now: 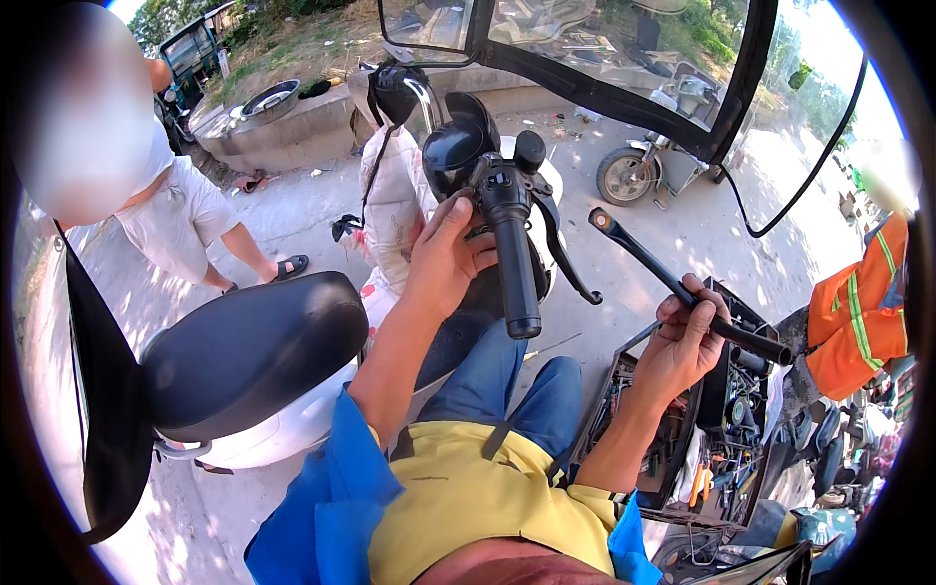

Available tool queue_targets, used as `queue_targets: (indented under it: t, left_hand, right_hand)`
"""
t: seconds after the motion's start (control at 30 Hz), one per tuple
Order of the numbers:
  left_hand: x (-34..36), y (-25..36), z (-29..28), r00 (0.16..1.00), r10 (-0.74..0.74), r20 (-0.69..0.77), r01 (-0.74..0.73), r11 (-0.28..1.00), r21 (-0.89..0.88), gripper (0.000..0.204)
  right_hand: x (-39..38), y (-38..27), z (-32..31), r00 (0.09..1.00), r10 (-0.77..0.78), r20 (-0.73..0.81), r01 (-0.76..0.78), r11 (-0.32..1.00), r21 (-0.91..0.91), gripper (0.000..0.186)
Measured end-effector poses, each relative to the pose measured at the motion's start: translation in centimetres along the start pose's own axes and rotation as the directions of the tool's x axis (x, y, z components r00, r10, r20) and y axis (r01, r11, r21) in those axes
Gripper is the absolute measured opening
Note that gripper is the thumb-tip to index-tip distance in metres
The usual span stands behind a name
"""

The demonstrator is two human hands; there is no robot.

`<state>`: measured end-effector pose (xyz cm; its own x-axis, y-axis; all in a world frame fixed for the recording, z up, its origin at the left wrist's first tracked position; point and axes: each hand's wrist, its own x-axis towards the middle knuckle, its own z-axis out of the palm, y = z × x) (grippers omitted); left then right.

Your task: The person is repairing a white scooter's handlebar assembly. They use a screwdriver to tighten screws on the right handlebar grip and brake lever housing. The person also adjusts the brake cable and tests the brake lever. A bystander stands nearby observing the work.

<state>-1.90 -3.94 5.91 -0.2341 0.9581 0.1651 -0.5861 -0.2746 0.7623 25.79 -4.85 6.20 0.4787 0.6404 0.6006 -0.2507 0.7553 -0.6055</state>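
In front of me is the handlebar of an electric scooter, with a black rubber grip [518, 278], a switch housing [501, 182] and a black brake lever [554, 230]. My left hand [448, 252] is closed at the inner side of that housing, its thumb against it and its fingers curled partly out of sight. To the right, my right hand [690, 336] holds a slim black bar [643, 258] between thumb and fingers. One end of the bar is thicker, like a handle; its raised far end shows a coppery spot.
A black scooter seat [253, 356] lies to my left. An open toolbox [721, 429] full of tools stands at right. Above hangs a clear windshield [614, 54] with black edging. One person in white shorts [175, 219] stands left; another in orange clothing [863, 307] is right.
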Motion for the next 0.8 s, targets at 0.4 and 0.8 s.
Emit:
queue_targets:
  t: [0.4, 0.8]
  left_hand:
    - [-4.3, 4.2, 9.8, 0.566, 0.124, 0.815, -0.789, 0.369, 0.492, 0.077]
    - [-0.3, 4.7, 10.9, 0.649, 0.055, 0.759, -0.722, 0.36, 0.592, 0.087]
  right_hand:
    - [4.0, 2.3, 8.6, 0.584, -0.647, 0.49, 0.811, 0.463, -0.356, 0.031]
    - [12.4, 11.3, 1.2, 0.841, 0.537, 0.065, -0.483, 0.8, -0.357, 0.017]
